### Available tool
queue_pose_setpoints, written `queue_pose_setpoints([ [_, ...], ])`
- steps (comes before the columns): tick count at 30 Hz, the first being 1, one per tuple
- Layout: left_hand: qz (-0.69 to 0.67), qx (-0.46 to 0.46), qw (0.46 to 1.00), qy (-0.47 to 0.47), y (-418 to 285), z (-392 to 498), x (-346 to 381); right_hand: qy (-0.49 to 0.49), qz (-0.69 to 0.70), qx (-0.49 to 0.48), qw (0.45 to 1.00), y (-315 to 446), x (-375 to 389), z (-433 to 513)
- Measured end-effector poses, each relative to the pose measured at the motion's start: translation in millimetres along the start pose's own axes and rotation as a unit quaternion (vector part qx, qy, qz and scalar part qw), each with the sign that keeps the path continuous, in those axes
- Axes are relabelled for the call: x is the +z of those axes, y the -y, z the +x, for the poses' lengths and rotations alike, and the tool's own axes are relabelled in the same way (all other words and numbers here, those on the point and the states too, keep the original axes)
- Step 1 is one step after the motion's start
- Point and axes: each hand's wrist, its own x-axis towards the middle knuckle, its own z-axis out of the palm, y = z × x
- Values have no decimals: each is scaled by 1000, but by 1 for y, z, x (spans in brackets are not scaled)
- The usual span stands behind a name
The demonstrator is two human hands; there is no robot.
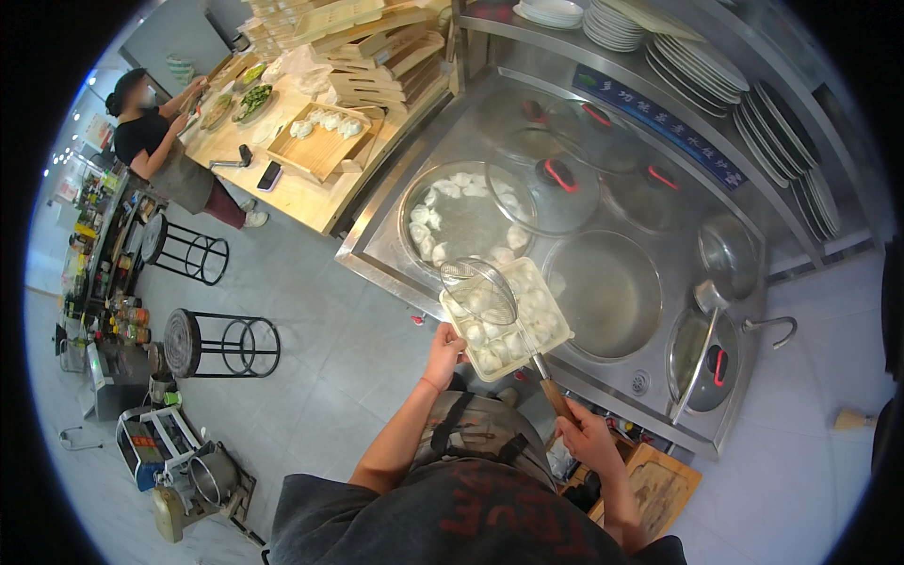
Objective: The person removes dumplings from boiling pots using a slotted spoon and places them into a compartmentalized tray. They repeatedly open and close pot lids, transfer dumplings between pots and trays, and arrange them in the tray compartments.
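Observation:
My left hand [445,354] grips the near left side of a cream plastic compartment tray [566,335] filled with dumplings [492,353]. In my right hand [585,432] is the wooden handle [556,400] of a wire mesh skimmer. Its mesh bowl [487,291] lies over the tray and covers part of the dumplings; whether it touches them I cannot tell. Just beyond the tray, a round cooking well [466,224] of water holds many dumplings [421,215] around its rim. To the right of the tray is a second round well [606,296] with cloudy water.
Glass lids with red handles [558,175] lie over the stainless cooker [395,244]. A ladle [696,360] rests at its right beside a tap [773,330]. Plates [696,70] fill the shelf above. At the wooden table [311,205] stands another person [159,141]. Two stools [222,342] are on the left.

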Motion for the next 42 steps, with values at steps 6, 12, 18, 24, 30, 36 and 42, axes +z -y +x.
queue_pose_setpoints([
  [6, -1, -19, 1000, -8, 9, 8, -4, -232, 20, -14, 972, -39, -13, 23],
  [12, -2, -8, 1000, -18, 9, 10, -4, -274, 132, 37, 952, -76, -45, 97],
  [18, -3, -7, 1000, -13, 3, 8, -2, -201, 395, -4, 897, -69, -36, 115],
  [24, -19, -5, 1000, -13, 7, 8, -4, -221, 378, 1, 899, -51, -24, 82],
  [30, -13, -11, 1000, -9, 7, 9, -5, -217, 251, 18, 943, -22, -23, 34],
  [36, -6, 1, 1000, -9, 4, 7, 0, -133, 185, 12, 974, 3, -10, -3],
  [42, 2, 21, 1000, 0, 4, 7, 0, -176, -94, -26, 980, -17, 40, 18],
])
